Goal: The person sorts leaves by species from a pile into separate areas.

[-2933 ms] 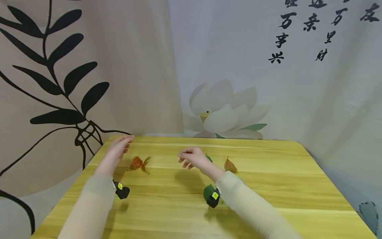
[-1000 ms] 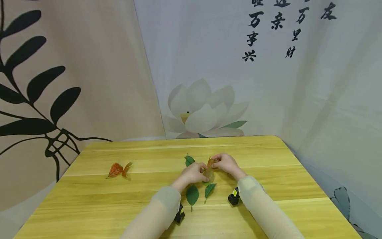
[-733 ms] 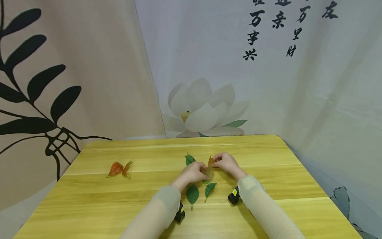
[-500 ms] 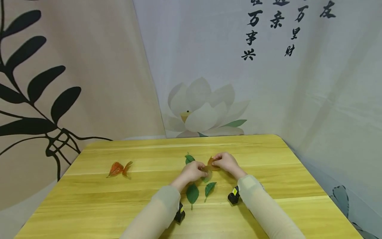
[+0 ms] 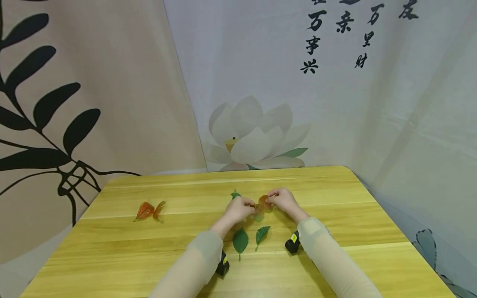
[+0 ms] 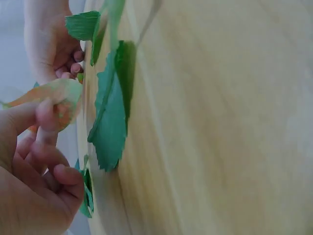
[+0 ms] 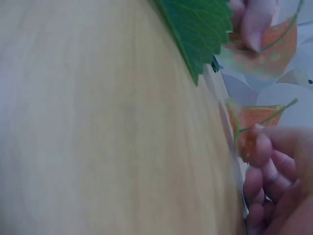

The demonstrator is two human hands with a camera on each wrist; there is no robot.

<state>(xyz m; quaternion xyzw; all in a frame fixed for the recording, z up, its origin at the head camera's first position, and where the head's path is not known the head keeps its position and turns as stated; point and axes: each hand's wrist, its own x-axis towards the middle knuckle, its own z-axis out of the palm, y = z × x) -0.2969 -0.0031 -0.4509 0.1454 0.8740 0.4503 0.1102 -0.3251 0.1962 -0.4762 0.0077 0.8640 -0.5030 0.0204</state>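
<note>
Over the table's middle my left hand pinches a pale orange-and-green artificial leaf between thumb and fingers; other fingers are curled. Just to its right, my right hand pinches an orange leaf with a green stem. The two held leaves are close together and overlap in the head view. Below the hands lie a rounded dark green leaf and a smaller serrated green leaf. Another green leaf is partly hidden behind my left hand.
Two orange leaves, a wide one and a narrow curled one, lie side by side at the left of the wooden table. A printed curtain hangs behind the table's back edge. Small black cameras hang under both wrists.
My hands were apart and empty-looking earlier, the left at the far left; they came together with leaves. Over the last second the left hand shifted slightly back and the held leaves turned.
</note>
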